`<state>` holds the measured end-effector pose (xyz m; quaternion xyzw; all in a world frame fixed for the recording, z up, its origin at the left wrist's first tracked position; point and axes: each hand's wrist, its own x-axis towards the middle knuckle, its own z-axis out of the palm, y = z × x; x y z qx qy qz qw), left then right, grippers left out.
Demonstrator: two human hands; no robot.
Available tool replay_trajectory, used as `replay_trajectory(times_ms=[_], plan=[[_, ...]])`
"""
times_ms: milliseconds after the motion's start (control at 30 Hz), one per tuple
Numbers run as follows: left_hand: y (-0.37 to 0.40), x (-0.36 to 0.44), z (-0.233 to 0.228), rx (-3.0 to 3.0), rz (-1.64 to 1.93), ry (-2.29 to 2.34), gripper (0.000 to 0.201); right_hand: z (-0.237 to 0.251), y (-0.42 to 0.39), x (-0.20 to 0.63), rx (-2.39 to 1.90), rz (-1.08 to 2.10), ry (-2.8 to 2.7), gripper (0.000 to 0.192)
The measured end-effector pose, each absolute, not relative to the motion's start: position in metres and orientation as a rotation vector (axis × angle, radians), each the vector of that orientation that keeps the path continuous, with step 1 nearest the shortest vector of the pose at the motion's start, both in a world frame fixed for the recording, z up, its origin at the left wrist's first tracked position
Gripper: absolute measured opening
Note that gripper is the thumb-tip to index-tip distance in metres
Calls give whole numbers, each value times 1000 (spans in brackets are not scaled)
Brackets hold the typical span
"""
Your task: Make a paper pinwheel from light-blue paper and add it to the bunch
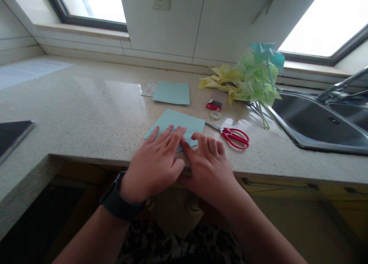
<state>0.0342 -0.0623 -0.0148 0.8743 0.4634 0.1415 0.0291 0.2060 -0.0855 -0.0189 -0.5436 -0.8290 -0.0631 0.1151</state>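
A light blue folded sheet of paper [179, 124] lies on the speckled countertop [86, 106] near its front edge. My left hand [156, 160], with a dark watch on the wrist, lies flat on the sheet's near part, fingers stretched forward. My right hand [208, 162] sits right beside it, its fingers curled and pressing down on the sheet's near right corner. The near edge of the paper is hidden under both hands.
Red-handled scissors [234, 136] lie just right of the paper. Behind are a stack of blue sheets [171, 92], a small red box [214, 104], a tape roll [215, 115] and a heap of paper pinwheels [250, 80]. A steel sink [319, 122] is at right, a dark tablet [13, 135] at left.
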Motion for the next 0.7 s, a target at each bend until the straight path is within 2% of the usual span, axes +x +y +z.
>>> replay_trajectory(times_ms=[433, 700], plan=[[-62, 34, -16, 2712, 462, 1441, 67, -16, -87, 205, -1595, -121, -2417, 94], [-63, 35, -15, 2704, 489, 1438, 65, -22, -117, 219, -1604, -148, -2364, 83]])
